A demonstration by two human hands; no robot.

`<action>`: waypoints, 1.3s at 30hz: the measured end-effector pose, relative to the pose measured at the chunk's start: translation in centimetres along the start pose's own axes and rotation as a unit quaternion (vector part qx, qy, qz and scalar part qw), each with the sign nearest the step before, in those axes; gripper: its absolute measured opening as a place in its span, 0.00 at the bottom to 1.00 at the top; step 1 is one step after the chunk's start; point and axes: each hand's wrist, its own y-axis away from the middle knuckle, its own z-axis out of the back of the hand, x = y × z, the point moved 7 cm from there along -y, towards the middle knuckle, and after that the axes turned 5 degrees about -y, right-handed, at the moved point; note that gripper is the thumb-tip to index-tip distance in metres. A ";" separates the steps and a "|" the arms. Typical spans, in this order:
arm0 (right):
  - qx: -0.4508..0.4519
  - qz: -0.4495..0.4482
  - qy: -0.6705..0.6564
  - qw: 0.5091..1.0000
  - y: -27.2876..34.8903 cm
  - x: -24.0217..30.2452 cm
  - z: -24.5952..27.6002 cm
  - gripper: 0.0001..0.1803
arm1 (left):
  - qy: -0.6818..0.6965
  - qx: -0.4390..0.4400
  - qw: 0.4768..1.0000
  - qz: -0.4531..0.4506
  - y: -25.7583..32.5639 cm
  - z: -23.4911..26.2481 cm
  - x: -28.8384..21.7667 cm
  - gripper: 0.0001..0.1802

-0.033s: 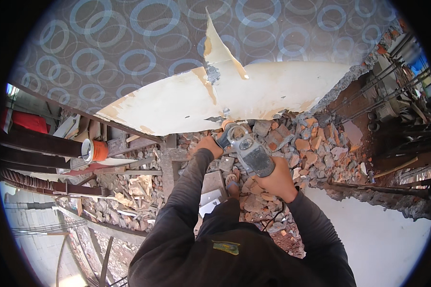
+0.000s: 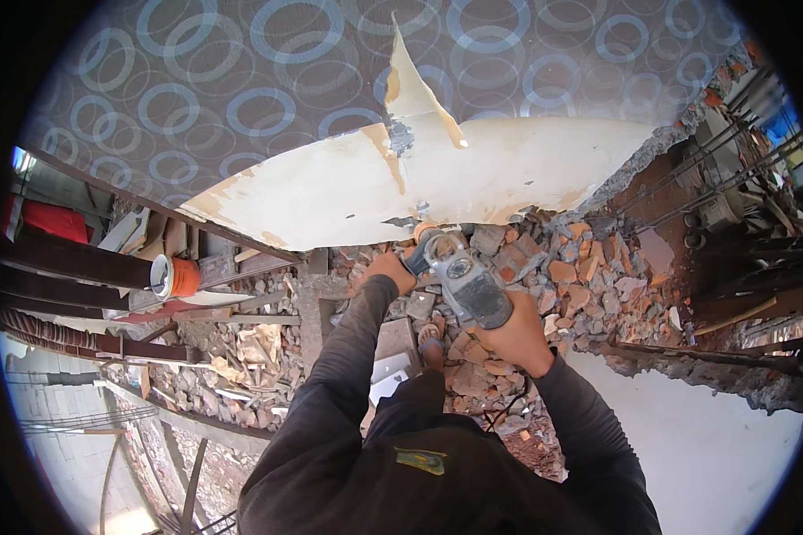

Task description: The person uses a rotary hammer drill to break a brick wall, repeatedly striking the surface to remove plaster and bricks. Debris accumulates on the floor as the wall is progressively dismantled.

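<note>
Both my hands hold a grey angle grinder in front of me. My left hand grips its side handle, and my right hand is wrapped around the rear of its body. The grinder's head sits at the lower edge of a cream plaster patch. That patch lies bare on a wall covered in grey wallpaper with ring patterns. A torn flap of wallpaper sticks out above the grinder. Dark long sleeves cover both my forearms.
Broken bricks and rubble are piled under the grinder and around my foot. Steel bars and beams lie at the left with an orange and white roll. Exposed rebar stands at the right. A pale slab lies at the lower right.
</note>
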 end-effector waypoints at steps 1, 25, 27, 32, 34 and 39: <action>-0.001 -0.002 -0.011 1.000 -0.1 0.3 -0.1 0.15 | -0.009 0.010 1.000 0.003 0.1 0.1 0.0 0.25; 0.025 -0.010 0.023 0.999 -0.7 -0.6 0.6 0.16 | 0.015 0.030 0.999 0.021 0.5 0.0 -0.6 0.22; 0.014 -0.002 0.036 0.999 -0.7 -0.8 0.7 0.17 | 0.039 0.023 0.999 0.013 0.4 0.0 -0.7 0.26; 0.027 0.017 0.015 0.999 -0.8 -1.9 0.4 0.18 | 0.050 0.032 0.998 0.020 0.4 -0.2 -0.8 0.28; 0.038 0.004 -0.003 0.999 -0.8 -2.5 0.1 0.18 | 0.054 0.062 0.996 0.044 0.4 -0.8 -0.5 0.30; 0.029 -0.010 -0.004 1.000 -0.3 -2.6 0.1 0.18 | 0.001 0.009 1.000 0.000 -0.2 -0.4 -0.7 0.20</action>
